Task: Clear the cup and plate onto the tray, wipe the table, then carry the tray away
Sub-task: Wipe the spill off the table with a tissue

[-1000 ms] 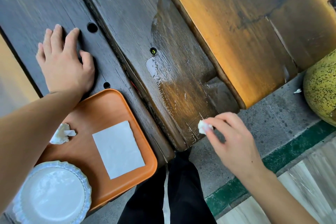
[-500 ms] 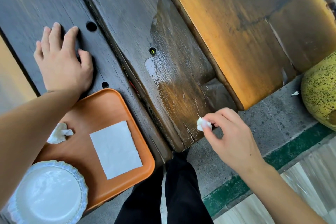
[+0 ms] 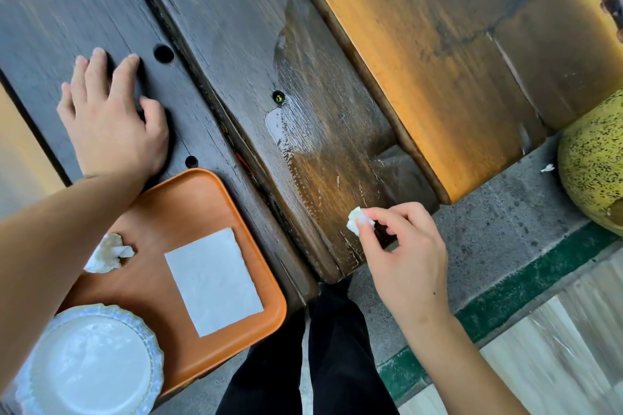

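Observation:
My right hand (image 3: 401, 256) pinches a small crumpled white tissue wad (image 3: 358, 220) at the near end of the dark wooden table (image 3: 219, 27), beside a wet patch (image 3: 303, 131). My left hand (image 3: 111, 121) lies flat on the table, fingers spread, just beyond the orange tray (image 3: 182, 202). On the tray are a white plate with a scalloped blue rim (image 3: 91, 367), a flat white napkin (image 3: 212, 280) and a crumpled tissue (image 3: 104, 253). I see no cup.
A lighter orange-brown wooden plank (image 3: 455, 54) runs to the right of the table. A speckled yellow-green rounded object (image 3: 593, 162) sits on the concrete floor at far right. A scrap of tissue (image 3: 546, 168) lies beside it. My dark trousers (image 3: 313, 357) show below.
My right hand with the tissue wad has shifted a little to the left and up along the table's near end. My left hand stays flat in place.

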The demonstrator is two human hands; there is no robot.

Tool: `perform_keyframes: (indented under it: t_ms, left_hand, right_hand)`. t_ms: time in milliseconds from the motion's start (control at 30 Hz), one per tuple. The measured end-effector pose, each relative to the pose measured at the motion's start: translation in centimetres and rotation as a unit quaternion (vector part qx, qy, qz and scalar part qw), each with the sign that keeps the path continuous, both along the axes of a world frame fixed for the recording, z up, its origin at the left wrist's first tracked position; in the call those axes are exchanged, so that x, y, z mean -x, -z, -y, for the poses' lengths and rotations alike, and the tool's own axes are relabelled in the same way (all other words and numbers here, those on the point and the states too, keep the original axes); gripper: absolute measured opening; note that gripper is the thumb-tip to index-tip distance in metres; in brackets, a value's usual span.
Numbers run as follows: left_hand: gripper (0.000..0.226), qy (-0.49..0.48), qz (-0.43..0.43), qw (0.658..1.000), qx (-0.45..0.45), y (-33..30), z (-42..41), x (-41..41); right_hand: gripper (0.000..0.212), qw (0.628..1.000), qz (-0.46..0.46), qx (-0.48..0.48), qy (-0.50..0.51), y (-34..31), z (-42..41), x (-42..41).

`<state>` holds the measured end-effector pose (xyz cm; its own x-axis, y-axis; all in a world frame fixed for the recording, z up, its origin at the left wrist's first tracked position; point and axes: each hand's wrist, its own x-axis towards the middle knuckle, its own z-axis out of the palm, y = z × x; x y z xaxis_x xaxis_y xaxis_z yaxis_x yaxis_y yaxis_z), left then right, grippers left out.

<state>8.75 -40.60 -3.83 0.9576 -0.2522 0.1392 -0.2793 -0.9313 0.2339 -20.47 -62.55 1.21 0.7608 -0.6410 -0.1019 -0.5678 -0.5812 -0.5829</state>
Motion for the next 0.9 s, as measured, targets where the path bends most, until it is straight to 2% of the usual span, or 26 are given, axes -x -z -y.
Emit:
perform_keyframes:
  t_ms: [233,433,633,700,900]
  left_hand:
    - [0.054,-0.003,-0.001,1.000,0.000,0.0,0.0,0.0]
    - [0.055,-0.009,-0.005,1.000,0.001,-0.3,0.2,0.1]
    - [0.055,-0.011,-0.010,1.000,0.001,-0.5,0.2,0.1]
    - [0.055,-0.011,-0.012,1.000,0.003,-0.5,0.2,0.2]
    - [0.055,-0.009,-0.011,1.000,0.001,-0.5,0.2,0.1]
  right_hand:
    - [0.012,0.997,-0.004,0.073,-0.006,0.1,-0.8,0.5]
    - [0.012,0.997,-0.010,0.063,0.035,0.2,-1.5,1.7]
    - [0.001,0.995,-0.073,0.032,0.056,-0.8,-1.6,3.1]
    - [0.005,0.994,-0.080,0.023,0.067,-1.2,-1.3,3.3]
    - [0.006,0.998,-0.030,0.052,-0.006,-1.2,-1.4,1.8]
